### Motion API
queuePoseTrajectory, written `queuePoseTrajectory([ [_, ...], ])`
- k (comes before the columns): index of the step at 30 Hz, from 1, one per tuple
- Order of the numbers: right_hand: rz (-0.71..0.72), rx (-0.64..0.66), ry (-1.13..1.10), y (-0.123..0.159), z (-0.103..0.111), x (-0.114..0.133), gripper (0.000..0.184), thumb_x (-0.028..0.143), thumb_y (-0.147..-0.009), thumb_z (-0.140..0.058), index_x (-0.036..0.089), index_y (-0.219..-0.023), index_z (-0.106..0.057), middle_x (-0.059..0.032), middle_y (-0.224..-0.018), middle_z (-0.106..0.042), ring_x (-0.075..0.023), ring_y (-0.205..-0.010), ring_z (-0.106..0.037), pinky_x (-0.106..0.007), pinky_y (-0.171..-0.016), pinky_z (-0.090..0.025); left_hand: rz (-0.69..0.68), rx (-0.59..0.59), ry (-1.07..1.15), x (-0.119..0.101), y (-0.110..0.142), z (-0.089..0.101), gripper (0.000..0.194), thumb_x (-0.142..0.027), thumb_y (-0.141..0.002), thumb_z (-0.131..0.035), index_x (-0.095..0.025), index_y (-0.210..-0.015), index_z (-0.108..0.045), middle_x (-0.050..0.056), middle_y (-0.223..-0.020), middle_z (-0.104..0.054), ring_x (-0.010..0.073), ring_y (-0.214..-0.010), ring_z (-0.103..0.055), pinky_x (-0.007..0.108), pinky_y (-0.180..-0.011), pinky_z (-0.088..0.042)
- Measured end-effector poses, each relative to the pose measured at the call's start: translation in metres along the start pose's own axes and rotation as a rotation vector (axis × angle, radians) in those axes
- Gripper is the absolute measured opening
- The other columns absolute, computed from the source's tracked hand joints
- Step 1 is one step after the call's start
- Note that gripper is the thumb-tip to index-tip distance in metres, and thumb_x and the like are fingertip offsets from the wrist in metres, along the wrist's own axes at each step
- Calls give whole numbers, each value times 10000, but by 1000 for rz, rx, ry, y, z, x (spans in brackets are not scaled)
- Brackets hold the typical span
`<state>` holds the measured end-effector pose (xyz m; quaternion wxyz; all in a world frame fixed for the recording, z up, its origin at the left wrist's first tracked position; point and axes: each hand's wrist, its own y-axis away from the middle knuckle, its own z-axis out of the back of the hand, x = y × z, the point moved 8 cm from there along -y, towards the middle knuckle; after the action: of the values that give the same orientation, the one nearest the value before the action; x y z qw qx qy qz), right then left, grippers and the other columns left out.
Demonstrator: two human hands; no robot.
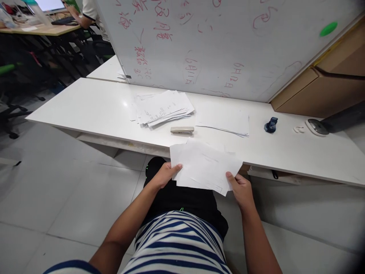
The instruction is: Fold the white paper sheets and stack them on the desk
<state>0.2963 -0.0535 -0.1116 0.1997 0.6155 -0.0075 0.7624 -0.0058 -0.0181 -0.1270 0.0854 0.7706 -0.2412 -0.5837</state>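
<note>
Several loose sheets of paper (203, 163), not squared up, are held above my lap at the desk's front edge. My left hand (167, 174) pinches their left side, thumb on top. On the right side, my right hand (241, 186) grips them the same way, its fingers curled underneath. Just beyond the sheets a beige stapler (181, 131) lies on the desk. Behind it sits an uneven stack of printed papers (164, 108). A second, neater pile of white paper (224, 123) lies to the right of the stapler.
The white desk (94, 102) runs across in front of me. A whiteboard (199, 42) with red writing stands along its back. At the right are a dark blue object (270, 125), a computer mouse (317, 127) and cardboard boxes (310, 91). Another person (95, 17) sits at a far desk.
</note>
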Motion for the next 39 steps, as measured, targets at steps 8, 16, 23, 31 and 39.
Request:
queuePoseTrajectory([
  [8, -106, 130, -220, -9, -10, 9, 518, 420, -577, -852, 159, -998, -701, -102, -995, -729, -259, -873, -667, -394, -760, -549, -46, 162, -353, -28, 4, -25, 436, -455, -752, -722, -129, -1041, -697, 98, -1039, -721, 266, -962, -662, 389, -855, -520],
  [16, 395, 27, 16, -6, -8, 134, 346, 397, -668, -797, 189, -926, -694, -25, -799, -689, -199, -747, -634, -320, -653, -521, -422, -42, -478, -128, 4, -35, 495, -481, -779, -686, -166, -1158, -642, 92, -1177, -676, 279, -1104, -615, 408, -942, -503],
  [23, 562, -82, 14, -41, -45, 168, 480, 484, -725, -718, 187, -1087, -613, -77, -995, -681, -251, -940, -630, -418, -852, -505, -624, -154, -507, -177, -8, -25, 517, -530, -776, -671, -147, -1122, -659, 94, -1174, -674, 292, -1156, -576, 396, -960, -483],
  [31, 496, 195, -204, -69, -63, 148, 733, 513, -698, -729, 224, -1317, -463, -105, -1308, -571, -250, -1208, -528, -378, -1011, -425, -502, -183, -507, -153, -23, 4, 628, -588, -740, -677, -141, -1178, -627, 119, -1164, -675, 312, -1102, -605, 374, -898, -494],
  [39, 316, 563, -231, -93, -69, 144, 656, 432, -641, -802, 239, -1228, -583, -69, -1256, -635, -250, -1156, -573, -412, -998, -439, -506, -178, -340, -156, -41, 9, 602, -584, -703, -710, -120, -1085, -679, 123, -1126, -692, 307, -1106, -604, 391, -918, -492],
])
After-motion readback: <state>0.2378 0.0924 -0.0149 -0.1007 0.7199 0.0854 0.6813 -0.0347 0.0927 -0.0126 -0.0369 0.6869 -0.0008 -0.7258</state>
